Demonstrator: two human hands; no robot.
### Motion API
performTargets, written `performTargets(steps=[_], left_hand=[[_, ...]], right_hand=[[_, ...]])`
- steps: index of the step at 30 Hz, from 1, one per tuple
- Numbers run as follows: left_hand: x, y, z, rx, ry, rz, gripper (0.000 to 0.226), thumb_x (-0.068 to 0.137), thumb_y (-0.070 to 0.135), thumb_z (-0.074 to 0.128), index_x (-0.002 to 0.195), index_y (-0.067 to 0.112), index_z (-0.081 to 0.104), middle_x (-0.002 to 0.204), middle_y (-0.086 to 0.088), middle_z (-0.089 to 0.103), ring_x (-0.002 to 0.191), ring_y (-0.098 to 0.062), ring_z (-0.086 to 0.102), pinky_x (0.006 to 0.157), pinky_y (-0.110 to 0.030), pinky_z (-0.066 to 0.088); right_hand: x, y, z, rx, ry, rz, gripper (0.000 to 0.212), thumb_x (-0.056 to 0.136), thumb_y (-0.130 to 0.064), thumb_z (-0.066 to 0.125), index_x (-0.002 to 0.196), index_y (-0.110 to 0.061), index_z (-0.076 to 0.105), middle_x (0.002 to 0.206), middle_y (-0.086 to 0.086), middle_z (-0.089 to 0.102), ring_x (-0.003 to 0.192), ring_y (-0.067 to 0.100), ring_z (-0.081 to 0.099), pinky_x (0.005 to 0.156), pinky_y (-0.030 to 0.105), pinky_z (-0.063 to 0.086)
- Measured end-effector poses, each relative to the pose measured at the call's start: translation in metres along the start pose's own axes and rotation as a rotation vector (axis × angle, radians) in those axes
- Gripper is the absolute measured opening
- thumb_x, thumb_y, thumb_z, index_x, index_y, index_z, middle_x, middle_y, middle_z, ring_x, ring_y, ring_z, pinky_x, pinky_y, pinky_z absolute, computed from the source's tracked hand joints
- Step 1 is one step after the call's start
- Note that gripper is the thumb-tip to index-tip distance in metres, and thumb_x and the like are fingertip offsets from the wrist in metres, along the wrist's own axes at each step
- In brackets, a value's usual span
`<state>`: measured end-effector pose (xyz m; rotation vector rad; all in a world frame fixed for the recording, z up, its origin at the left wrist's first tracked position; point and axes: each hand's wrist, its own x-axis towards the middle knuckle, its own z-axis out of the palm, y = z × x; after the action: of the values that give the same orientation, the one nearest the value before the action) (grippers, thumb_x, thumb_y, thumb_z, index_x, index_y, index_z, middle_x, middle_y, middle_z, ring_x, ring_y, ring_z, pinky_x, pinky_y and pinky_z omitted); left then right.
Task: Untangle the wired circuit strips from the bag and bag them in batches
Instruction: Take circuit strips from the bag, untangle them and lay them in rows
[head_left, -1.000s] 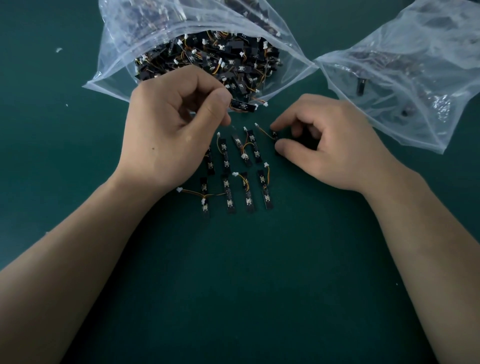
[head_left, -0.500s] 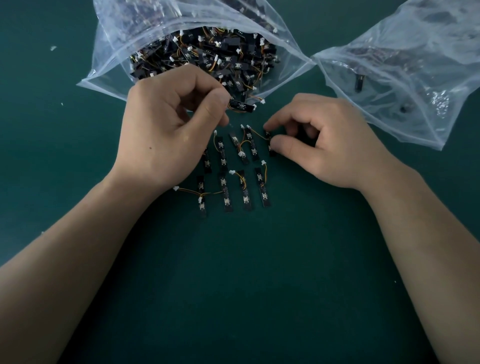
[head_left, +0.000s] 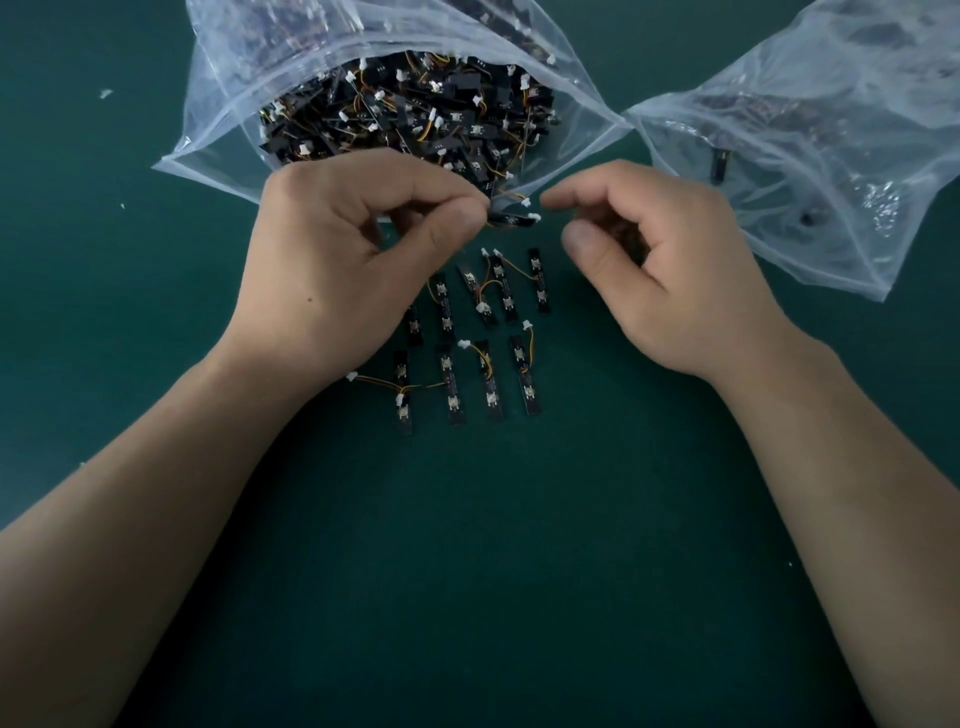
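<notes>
2 bags (head_left: 223, 104), 2 hands (head_left: 337, 270), 9 laid-out strips (head_left: 491, 387)

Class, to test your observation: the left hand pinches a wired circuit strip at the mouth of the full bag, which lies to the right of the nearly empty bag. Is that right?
No. The head view shows the full bag lying to the left of the nearly empty bag, not the right. The left hand does pinch a wired circuit strip at its mouth.

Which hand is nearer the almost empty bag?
Right. The right hand is beside the almost empty bag; the left hand, pinching a circuit strip, is farther, by the full bag.
</notes>
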<state>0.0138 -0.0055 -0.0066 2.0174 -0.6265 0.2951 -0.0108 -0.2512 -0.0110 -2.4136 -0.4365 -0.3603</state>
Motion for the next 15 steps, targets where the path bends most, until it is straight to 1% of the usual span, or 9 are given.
performTargets(steps=[2, 3, 6, 9, 11, 13, 15], left_hand=[[0.001, -0.001, -0.001, -0.016, -0.023, 0.029, 0.012, 0.1, 0.025, 0.074, 0.11, 0.019, 0.078, 0.096, 0.0, 0.075, 0.082, -0.013, 0.068, 0.074, -0.023, 0.05], [0.001, -0.002, -0.001, -0.024, -0.028, 0.036, 0.013, 0.099, 0.025, 0.075, 0.111, 0.02, 0.077, 0.096, 0.0, 0.074, 0.082, -0.013, 0.069, 0.075, -0.023, 0.051], [0.002, -0.002, -0.002, -0.026, -0.018, 0.03, 0.015, 0.098, 0.026, 0.077, 0.111, 0.019, 0.078, 0.097, 0.005, 0.074, 0.081, -0.007, 0.067, 0.075, -0.019, 0.048], [0.001, -0.001, -0.001, 0.01, -0.013, 0.02, 0.01, 0.098, 0.027, 0.077, 0.107, 0.023, 0.077, 0.098, 0.018, 0.072, 0.081, 0.001, 0.065, 0.075, -0.011, 0.044], [0.0, -0.001, 0.0, 0.037, -0.007, 0.02, 0.009, 0.099, 0.028, 0.075, 0.107, 0.026, 0.075, 0.098, 0.023, 0.07, 0.082, 0.005, 0.064, 0.075, -0.007, 0.042], [0.0, -0.001, 0.0, 0.047, 0.003, 0.02, 0.01, 0.099, 0.028, 0.075, 0.109, 0.027, 0.075, 0.099, 0.024, 0.069, 0.083, 0.005, 0.064, 0.076, -0.007, 0.041], [0.001, -0.002, 0.0, 0.035, 0.01, 0.018, 0.009, 0.1, 0.025, 0.074, 0.108, 0.026, 0.075, 0.099, 0.024, 0.07, 0.081, 0.005, 0.064, 0.075, -0.007, 0.042]], right_hand=[[0.001, -0.007, 0.004, -0.031, 0.049, -0.101, 0.023, 0.104, -0.021, 0.059, 0.123, -0.014, 0.07, 0.097, -0.012, 0.064, 0.082, 0.011, 0.062, 0.074, 0.028, 0.05], [0.002, -0.009, 0.007, -0.034, 0.07, -0.135, 0.021, 0.103, -0.018, 0.06, 0.121, -0.012, 0.071, 0.099, -0.01, 0.064, 0.083, 0.012, 0.062, 0.074, 0.03, 0.05], [0.002, -0.013, 0.011, 0.016, 0.098, -0.183, 0.015, 0.098, -0.005, 0.062, 0.108, -0.005, 0.074, 0.093, -0.001, 0.066, 0.077, 0.014, 0.06, 0.072, 0.022, 0.044], [0.0, -0.015, 0.01, 0.046, 0.083, -0.193, 0.013, 0.094, -0.003, 0.064, 0.102, -0.005, 0.074, 0.088, -0.002, 0.064, 0.073, 0.014, 0.058, 0.07, 0.018, 0.04], [-0.002, -0.018, 0.01, 0.051, 0.06, -0.182, 0.011, 0.092, -0.005, 0.067, 0.1, -0.007, 0.074, 0.088, -0.003, 0.064, 0.073, 0.016, 0.06, 0.068, 0.023, 0.045], [-0.002, -0.02, 0.012, 0.025, 0.042, -0.161, 0.01, 0.091, -0.01, 0.071, 0.1, -0.01, 0.074, 0.089, -0.005, 0.063, 0.073, 0.019, 0.06, 0.067, 0.035, 0.05], [0.0, -0.02, 0.014, 0.008, 0.035, -0.131, 0.008, 0.091, -0.014, 0.073, 0.099, -0.013, 0.073, 0.09, -0.007, 0.063, 0.074, 0.02, 0.06, 0.067, 0.043, 0.051]])
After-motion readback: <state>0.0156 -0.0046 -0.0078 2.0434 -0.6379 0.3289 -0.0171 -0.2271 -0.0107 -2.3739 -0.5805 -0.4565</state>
